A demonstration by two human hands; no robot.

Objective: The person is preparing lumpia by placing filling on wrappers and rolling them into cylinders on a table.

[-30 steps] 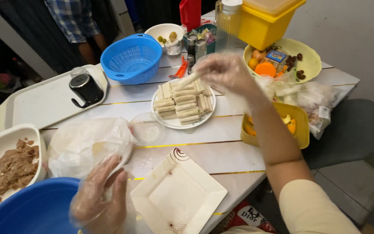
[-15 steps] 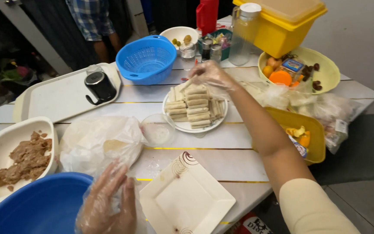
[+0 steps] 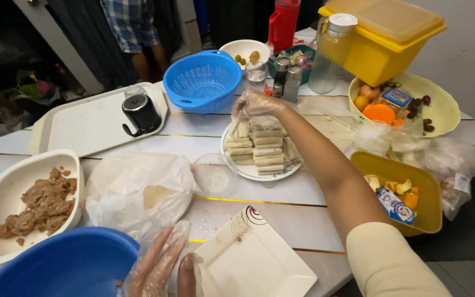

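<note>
Dozens of rolls (image 3: 260, 149) lay stacked on a round plate (image 3: 281, 171), long axes mostly running left to right, directly beneath the right hand's (image 3: 255, 105) gloved, loosely curled fingertips; whether they gripped one was unclear. Left hand (image 3: 158, 264), fingers spread, rested beside a square plate (image 3: 254, 261).

Bare tabletop (image 3: 281, 212) at frame centre gives open passage between the square plate (image 3: 254, 261) and the plate of rolls (image 3: 259, 151). Upper right is crowded: yellow box (image 3: 383, 41), glass jug (image 3: 328, 55), shakers (image 3: 287, 80). The plastic bag (image 3: 138, 190) and blue basin (image 3: 56, 269) block the lower left.
</note>
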